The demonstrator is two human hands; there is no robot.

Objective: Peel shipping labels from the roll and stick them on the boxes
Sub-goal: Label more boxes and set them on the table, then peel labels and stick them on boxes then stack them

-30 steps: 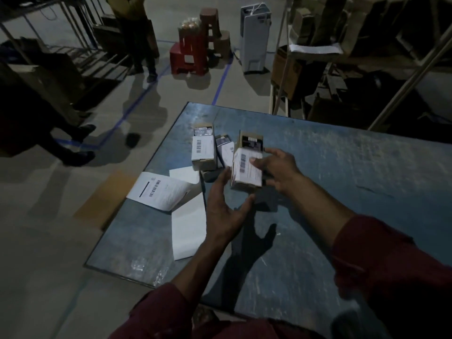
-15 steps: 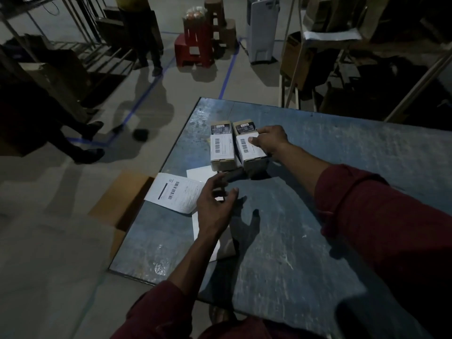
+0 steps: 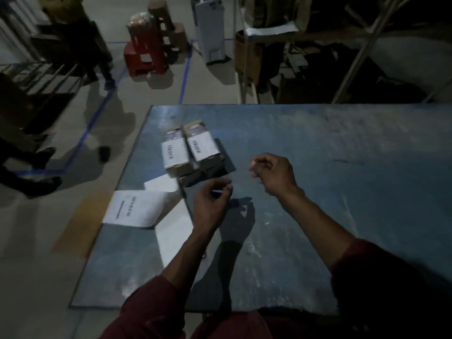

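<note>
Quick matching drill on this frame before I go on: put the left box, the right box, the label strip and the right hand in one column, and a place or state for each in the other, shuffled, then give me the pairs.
Column one:
1. left box
2. right box
3. label strip
4. right hand

Column two:
A. hangs over the table, fingers loosely curled, holding nothing
B. labelled, nearer the table's left edge
C. curls over the table's left edge
D. labelled, touching the other box on its right side

Pairs: 1-B, 2-D, 3-C, 4-A
</note>
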